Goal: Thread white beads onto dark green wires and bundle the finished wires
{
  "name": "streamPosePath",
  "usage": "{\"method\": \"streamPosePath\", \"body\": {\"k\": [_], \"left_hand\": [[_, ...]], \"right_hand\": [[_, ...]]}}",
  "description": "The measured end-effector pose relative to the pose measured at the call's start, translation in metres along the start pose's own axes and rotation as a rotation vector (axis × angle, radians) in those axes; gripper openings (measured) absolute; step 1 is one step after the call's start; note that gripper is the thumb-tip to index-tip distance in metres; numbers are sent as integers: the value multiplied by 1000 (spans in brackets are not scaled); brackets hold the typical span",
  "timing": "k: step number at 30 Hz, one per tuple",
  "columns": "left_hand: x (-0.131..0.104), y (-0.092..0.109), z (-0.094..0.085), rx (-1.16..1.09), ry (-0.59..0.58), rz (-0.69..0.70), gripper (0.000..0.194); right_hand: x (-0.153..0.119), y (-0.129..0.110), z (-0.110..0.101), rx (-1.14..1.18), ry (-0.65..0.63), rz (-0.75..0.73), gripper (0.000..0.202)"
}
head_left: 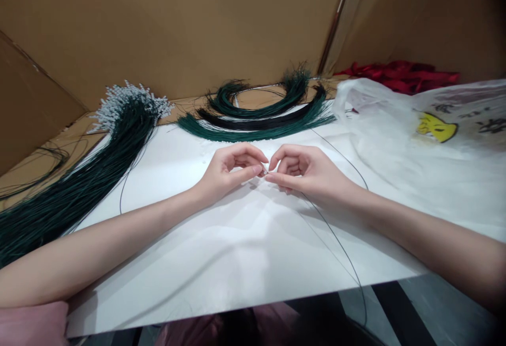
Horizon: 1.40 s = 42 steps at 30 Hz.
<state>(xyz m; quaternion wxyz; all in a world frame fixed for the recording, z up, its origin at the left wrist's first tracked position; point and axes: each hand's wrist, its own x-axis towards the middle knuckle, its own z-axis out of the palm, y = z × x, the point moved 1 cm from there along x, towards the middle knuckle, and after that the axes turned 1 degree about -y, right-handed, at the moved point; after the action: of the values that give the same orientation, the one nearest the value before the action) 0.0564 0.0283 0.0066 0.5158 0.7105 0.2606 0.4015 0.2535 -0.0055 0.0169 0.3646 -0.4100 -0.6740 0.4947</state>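
Observation:
Over the white table my left hand and my right hand meet fingertip to fingertip, both closed in a pinch. Between them is a tiny pale bit, too small to name. A thin dark wire shows from beneath my right hand and hangs down over the front edge; its upper end is hidden by the fingers. Beyond the hands lie curved bundles of dark green wire. To the left, a thick bundle of green wires carries a cluster of white beaded tips.
A white sheet covers the table. On the right lies a crumpled translucent plastic bag with a yellow print, and red ribbon-like material sits behind it. Cardboard walls close off the back. Loose wires lie at far left.

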Motion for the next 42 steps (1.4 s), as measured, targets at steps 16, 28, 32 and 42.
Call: {"method": "streamPosePath", "body": {"k": [16,28,32,42], "left_hand": [[2,-2,0,72,-41,52,21],[0,-2,1,86,-37,106,25],[0,-2,0,79,-19,110,24],[0,1,2,94,2,107,24]], "right_hand": [[2,1,-1,-7,-51,-19,25],[2,3,-1,2,-73,-23,28],[1,1,-1,-18,-72,10,26],[2,0,-2,-38,-67,4,22]]}}
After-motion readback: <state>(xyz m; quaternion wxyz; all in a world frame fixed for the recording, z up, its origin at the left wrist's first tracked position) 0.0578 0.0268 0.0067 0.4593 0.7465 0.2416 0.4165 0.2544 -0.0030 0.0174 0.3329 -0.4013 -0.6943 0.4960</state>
